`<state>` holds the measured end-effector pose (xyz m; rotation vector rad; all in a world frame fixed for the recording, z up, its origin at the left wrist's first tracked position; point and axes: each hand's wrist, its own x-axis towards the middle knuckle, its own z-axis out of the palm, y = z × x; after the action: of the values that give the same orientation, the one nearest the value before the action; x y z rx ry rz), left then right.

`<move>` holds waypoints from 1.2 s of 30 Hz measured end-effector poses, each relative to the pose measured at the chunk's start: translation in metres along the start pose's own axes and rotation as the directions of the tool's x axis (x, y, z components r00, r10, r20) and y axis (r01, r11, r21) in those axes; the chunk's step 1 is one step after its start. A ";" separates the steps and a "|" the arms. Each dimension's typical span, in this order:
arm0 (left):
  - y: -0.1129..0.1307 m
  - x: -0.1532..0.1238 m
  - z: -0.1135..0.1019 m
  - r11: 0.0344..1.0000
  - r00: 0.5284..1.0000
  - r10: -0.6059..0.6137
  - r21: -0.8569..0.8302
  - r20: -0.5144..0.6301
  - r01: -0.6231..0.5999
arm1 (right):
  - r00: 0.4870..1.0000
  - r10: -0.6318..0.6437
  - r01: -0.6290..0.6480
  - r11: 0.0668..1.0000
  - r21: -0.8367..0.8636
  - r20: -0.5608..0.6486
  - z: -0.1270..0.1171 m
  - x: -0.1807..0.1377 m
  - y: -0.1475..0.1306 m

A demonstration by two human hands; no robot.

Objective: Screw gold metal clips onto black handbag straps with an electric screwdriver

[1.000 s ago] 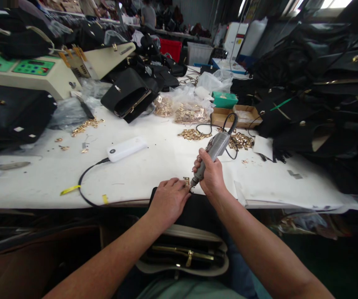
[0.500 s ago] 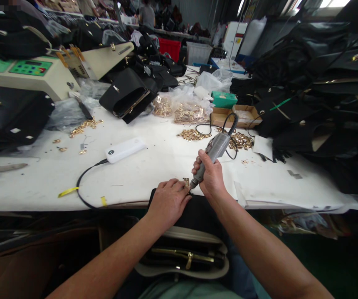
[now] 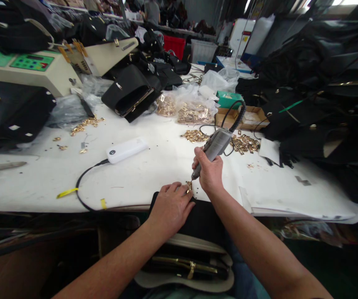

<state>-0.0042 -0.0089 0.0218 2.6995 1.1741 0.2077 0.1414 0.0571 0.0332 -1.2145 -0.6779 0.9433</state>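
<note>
Right fingers (image 3: pixel 199 153) round screwdriver (image 3: pixel 218 143); bit (image 3: pixel 192 180) downward

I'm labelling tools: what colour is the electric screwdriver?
The electric screwdriver is grey, seen best in the head view.

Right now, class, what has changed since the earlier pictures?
The right hand has shifted the grey power tool forward: its tip, earlier by the near end of the gold fitting, is now by the far end. The left hand stays on the black bag; nothing was let go.
</note>
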 end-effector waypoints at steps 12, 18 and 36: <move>-0.001 0.000 0.001 1.000 1.000 -0.010 -0.021 0.001 0.010 | 0.996 -0.027 0.041 0.985 -0.166 0.085 0.001 -0.007 0.000; -0.001 0.001 0.002 0.999 1.000 -0.017 -0.035 0.008 0.018 | 0.979 -0.035 0.095 0.950 -0.298 0.201 0.002 -0.009 -0.005; -0.005 0.003 0.007 0.999 0.995 0.016 0.053 -0.100 -0.010 | 0.956 0.040 0.037 0.966 -0.256 0.290 0.008 -0.004 -0.007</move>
<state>-0.0041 -0.0038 0.0141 2.7719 1.2056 0.3223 0.1342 0.0564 0.0418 -1.3157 -1.0641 1.0722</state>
